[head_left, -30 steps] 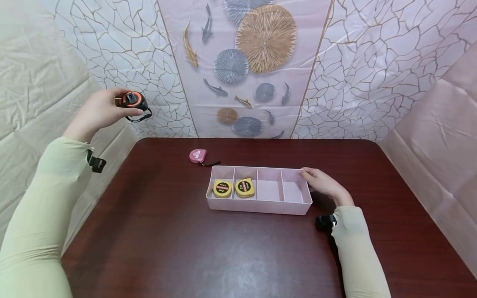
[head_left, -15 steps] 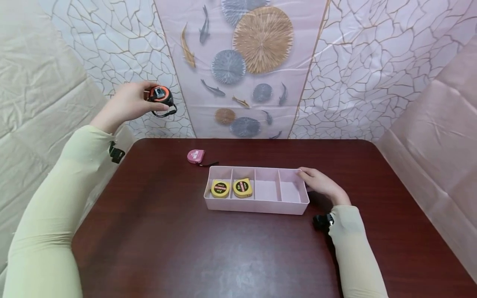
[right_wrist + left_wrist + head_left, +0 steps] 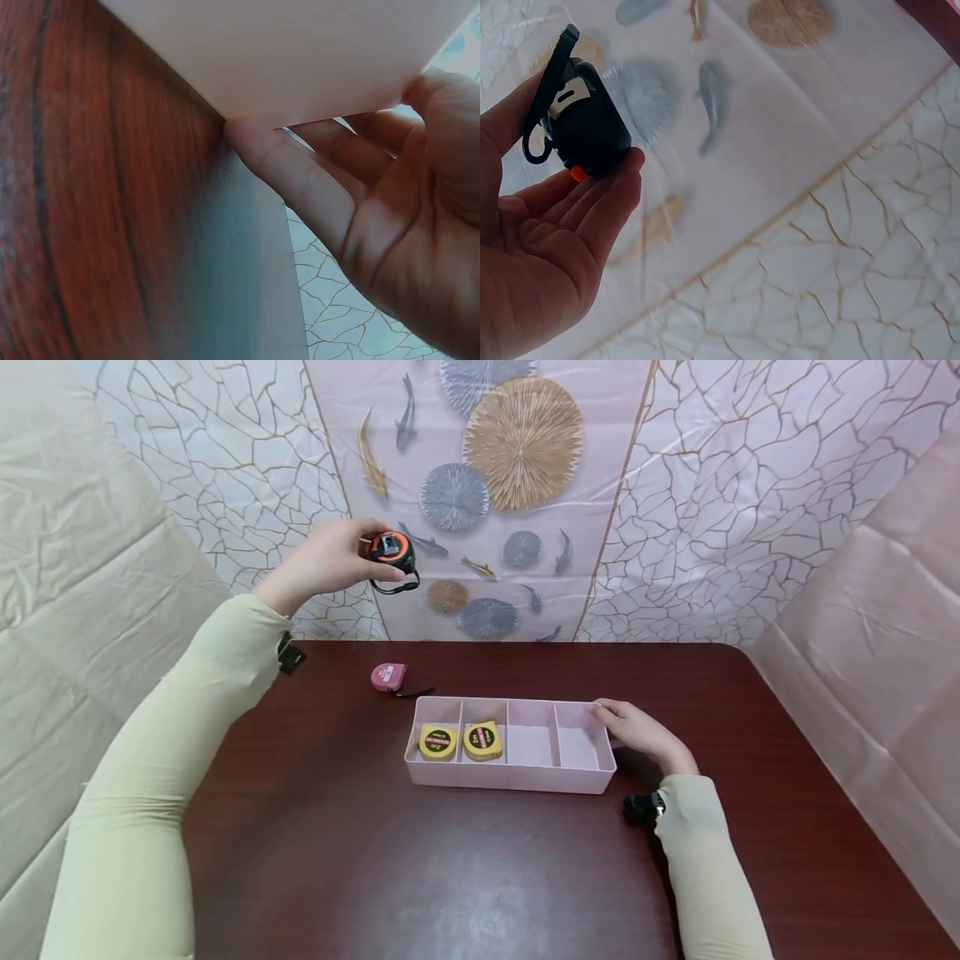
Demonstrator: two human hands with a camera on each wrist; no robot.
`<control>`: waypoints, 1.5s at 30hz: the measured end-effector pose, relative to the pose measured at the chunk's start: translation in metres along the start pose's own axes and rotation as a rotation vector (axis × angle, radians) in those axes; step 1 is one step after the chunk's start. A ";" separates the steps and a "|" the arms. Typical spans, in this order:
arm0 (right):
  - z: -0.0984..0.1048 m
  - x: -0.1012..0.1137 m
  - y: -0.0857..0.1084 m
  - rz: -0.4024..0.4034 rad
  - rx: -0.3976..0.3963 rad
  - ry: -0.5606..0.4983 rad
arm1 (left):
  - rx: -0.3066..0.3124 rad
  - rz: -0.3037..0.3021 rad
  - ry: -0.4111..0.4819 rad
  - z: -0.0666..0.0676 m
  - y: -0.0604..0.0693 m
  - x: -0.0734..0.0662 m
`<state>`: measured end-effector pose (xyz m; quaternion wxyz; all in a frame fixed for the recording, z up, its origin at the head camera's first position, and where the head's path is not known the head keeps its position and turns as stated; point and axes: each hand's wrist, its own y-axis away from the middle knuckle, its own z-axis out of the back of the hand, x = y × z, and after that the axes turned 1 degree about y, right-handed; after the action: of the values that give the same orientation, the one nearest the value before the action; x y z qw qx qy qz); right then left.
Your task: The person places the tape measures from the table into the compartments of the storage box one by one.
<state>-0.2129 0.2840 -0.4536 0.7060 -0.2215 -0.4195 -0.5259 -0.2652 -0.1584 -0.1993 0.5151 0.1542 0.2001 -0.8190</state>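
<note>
The left hand [image 3: 337, 558] pinches a black-and-orange tape measure [image 3: 395, 551] between thumb and fingers, its wrist strap [image 3: 397, 587] hanging from it. The right hand [image 3: 637, 733] grips the far right corner of a pink divided box [image 3: 510, 777]. The two hands are well apart, with almost the whole box between them from left to right.

The box rests on the table [image 3: 360, 860] with its long axis running left to right. The held tape measure is up in the air, just left of the box's left end in the head view; how far away it is, I cannot tell. So the box lies below and to the right of the left hand. Yellow tape measures [image 3: 437, 742] sit in its two left compartments, and a pink tape measure [image 3: 388, 677] lies beyond its far left corner.
</note>
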 end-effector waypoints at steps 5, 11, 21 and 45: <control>0.000 0.002 0.000 -0.010 0.002 0.002 | 0.009 -0.020 -0.008 -0.007 -0.007 -0.015; 0.002 0.003 0.003 -0.029 0.012 0.010 | 0.021 -0.067 -0.001 -0.014 -0.018 -0.036; 0.001 0.005 0.002 -0.019 0.016 -0.001 | -0.020 -0.199 -0.029 -0.033 -0.030 -0.066; 0.000 -0.001 -0.003 -0.045 0.021 0.000 | 0.132 -0.398 -0.049 -0.097 -0.040 -0.133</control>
<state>-0.2159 0.2840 -0.4550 0.6962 -0.2045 -0.4300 -0.5372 -0.2406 0.0082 -0.2158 0.3369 0.1250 0.1600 -0.9194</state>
